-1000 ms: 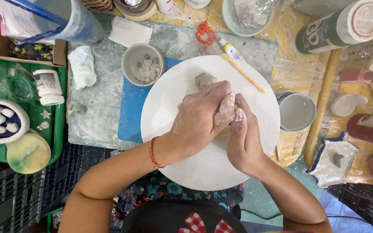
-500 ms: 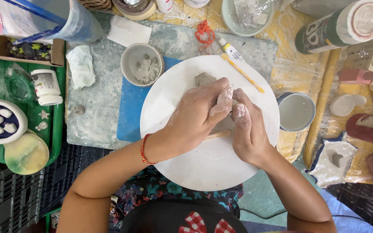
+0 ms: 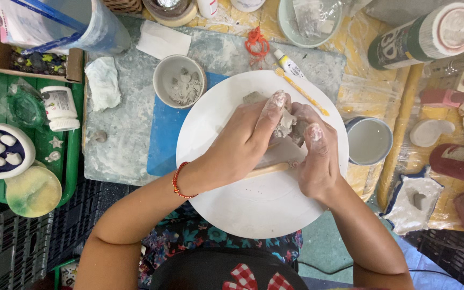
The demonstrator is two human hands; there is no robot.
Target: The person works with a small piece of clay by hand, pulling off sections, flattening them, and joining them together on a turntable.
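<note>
- While I look down, far left sits a green tray (image 3: 28, 156) with a blue-and-white bowl (image 3: 1, 150) of pale pieces, a small white jar (image 3: 60, 109) and a yellowish round lid (image 3: 33, 191) at its near edge.
- Next right, a grey slab (image 3: 130, 145) on the bench carries a crumpled white rag (image 3: 103, 83) and a blue mat (image 3: 162, 139).
- Small grey cup (image 3: 178, 80) with clay bits stands on the slab, just beside the rim of the white round plate (image 3: 253, 209).
- My left hand (image 3: 243, 145), red bracelet (image 3: 178, 180) on the wrist, is over the plate, fingers curled around the grey clay lump (image 3: 291, 126); fingertips smeared with clay.
- Thin wooden stick (image 3: 267, 170) lies on the plate under my hands, mostly hidden.
- Clay lump is above the plate's upper middle, pressed between both hands; a second small clay piece (image 3: 253, 98) lies on the plate just behind my left fingers.
- My right hand (image 3: 318, 161) closes on the lump from the other side, thumb on top, clay-dusted.
- Yellow-handled tool (image 3: 302, 91) lies across the plate's far right rim.
- Right of the plate, a grey cup of cloudy water (image 3: 369, 140), near but apart.
- Far right: a large green cylinder (image 3: 425, 37) on its side and a whitish scrap with a clay bit (image 3: 414, 204).
</note>
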